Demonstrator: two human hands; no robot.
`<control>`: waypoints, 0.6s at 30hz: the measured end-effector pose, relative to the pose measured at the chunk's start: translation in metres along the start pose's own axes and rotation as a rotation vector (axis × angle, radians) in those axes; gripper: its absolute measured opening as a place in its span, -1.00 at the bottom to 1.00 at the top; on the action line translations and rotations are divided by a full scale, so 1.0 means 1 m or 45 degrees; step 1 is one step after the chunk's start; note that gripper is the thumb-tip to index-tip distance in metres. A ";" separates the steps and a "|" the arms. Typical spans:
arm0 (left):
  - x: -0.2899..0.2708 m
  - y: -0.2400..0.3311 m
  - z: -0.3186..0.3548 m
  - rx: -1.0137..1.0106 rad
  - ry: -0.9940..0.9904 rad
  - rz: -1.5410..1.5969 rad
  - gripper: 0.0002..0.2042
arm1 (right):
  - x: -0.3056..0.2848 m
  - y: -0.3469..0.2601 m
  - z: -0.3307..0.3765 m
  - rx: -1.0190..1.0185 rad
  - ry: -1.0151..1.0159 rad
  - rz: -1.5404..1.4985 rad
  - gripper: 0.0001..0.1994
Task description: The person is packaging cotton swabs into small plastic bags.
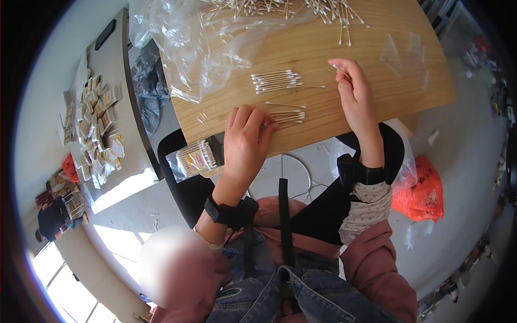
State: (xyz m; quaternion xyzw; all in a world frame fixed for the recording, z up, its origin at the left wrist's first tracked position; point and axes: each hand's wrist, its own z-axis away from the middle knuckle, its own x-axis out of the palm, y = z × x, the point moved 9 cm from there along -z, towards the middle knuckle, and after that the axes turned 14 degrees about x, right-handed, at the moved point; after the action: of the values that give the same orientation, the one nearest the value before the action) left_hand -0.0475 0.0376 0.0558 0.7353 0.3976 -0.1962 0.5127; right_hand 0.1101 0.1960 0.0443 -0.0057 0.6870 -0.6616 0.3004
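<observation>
Near the table's front edge, my left hand (245, 141) has its fingers curled and closed over the left ends of a few cotton swabs (291, 116) lying on the wood. My right hand (356, 99) is raised to the right, thumb and fingers pinching a single cotton swab (341, 70). Between the hands and a little farther off lies a neat row of cotton swabs (276, 81), their sticks roughly parallel. One swab in that row juts out to the right. Under my left fingers, the swab ends are hidden.
A loose heap of cotton swabs (328, 9) spreads along the far edge of the wooden table (323, 126). Crumpled clear plastic (188, 51) covers the far left. A filled swab pack (196, 159) rests by my left wrist. Many packs (97, 121) pile on a side table. A red bag (423, 191) stands right.
</observation>
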 end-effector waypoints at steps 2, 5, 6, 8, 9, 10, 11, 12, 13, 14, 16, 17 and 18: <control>0.000 0.000 0.000 0.002 0.004 0.009 -0.85 | 0.007 -0.009 0.005 -0.065 -0.033 0.146 -0.72; 0.000 -0.001 0.001 -0.013 -0.003 0.025 -0.85 | 0.016 -0.015 0.010 -0.143 -0.082 0.290 -0.79; 0.000 0.000 0.000 -0.005 -0.005 0.022 -0.85 | 0.018 -0.016 0.011 -0.156 -0.098 0.290 -0.81; 0.000 0.000 -0.001 0.007 -0.007 0.019 -0.85 | 0.021 -0.011 0.010 -0.088 -0.112 0.377 -0.83; 0.001 0.001 -0.002 0.012 -0.018 0.018 -0.85 | 0.023 -0.005 0.009 -0.019 -0.126 0.466 -0.83; 0.003 0.001 -0.001 0.017 -0.029 0.016 -0.84 | 0.022 -0.004 0.011 -0.019 -0.123 0.466 -0.83; 0.004 0.001 -0.001 0.021 -0.030 0.018 -0.84 | 0.021 -0.006 0.013 -0.068 -0.096 0.505 -0.83; 0.005 0.001 -0.001 0.034 -0.033 0.010 -0.84 | 0.018 -0.009 0.015 -0.117 -0.067 0.546 -0.82; 0.004 0.000 0.000 0.043 -0.037 -0.004 -0.84 | 0.011 -0.013 0.019 -0.116 -0.065 0.542 -0.82; 0.004 0.000 0.001 0.043 -0.037 -0.005 -0.84 | -0.017 -0.024 0.026 -0.108 0.053 0.405 -0.84; 0.000 0.002 0.003 0.075 -0.021 -0.060 -0.84 | -0.076 -0.016 0.051 0.032 0.241 0.188 -0.85; 0.002 0.003 0.003 0.082 -0.021 -0.045 -0.84 | -0.113 0.000 0.070 0.168 0.321 0.120 -0.85; 0.002 0.005 0.004 0.124 -0.002 -0.059 -0.84 | -0.142 0.023 0.091 0.330 0.348 0.184 -0.86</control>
State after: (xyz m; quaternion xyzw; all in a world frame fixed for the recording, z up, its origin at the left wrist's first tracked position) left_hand -0.0422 0.0342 0.0561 0.7497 0.4042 -0.2277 0.4720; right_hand 0.2734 0.1740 0.0863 0.1722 0.6289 -0.7160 0.2494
